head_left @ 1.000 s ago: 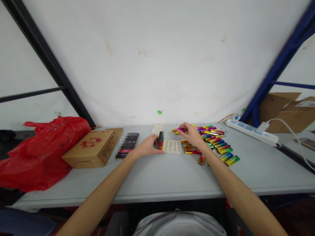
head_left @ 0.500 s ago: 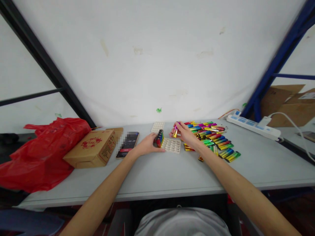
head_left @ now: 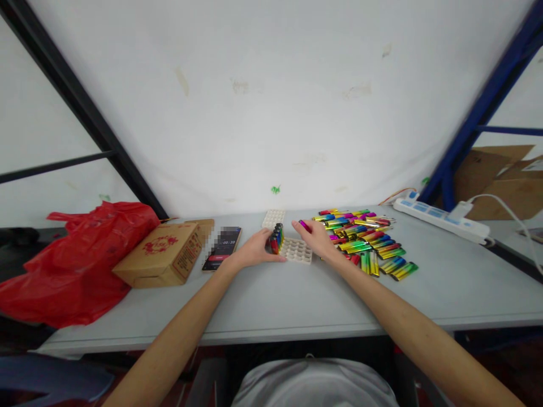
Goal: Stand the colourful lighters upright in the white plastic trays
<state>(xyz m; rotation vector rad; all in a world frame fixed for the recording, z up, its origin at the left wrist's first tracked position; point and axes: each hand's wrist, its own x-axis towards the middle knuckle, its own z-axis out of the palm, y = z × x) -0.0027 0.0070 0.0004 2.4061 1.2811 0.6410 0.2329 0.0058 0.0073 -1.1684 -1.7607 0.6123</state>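
A pale holed tray point(head_left: 299, 250) lies on the table. At its left end a row of shiny lighters point(head_left: 277, 238) stands upright. My left hand point(head_left: 257, 249) is curled round that end, thumb along the near edge and fingers at the far side of the row. Just above the tray's far right part, my right hand point(head_left: 316, 237) pinches a purple lighter point(head_left: 304, 226), whose lower part is hidden by the fingers. To the right of this hand lies a loose spread of many-coloured metallic lighters point(head_left: 360, 234).
A second pale holed tray point(head_left: 274, 218) sits near the wall. To the left are a phone point(head_left: 223, 249) with a running timer, a cardboard box point(head_left: 159, 254) and a red plastic bag point(head_left: 80, 265). A white power strip point(head_left: 441, 220) lies at the right.
My right hand has turned, and the lighter in it now shows mostly its purple end instead of its gold side. My left hand stays at the tray.
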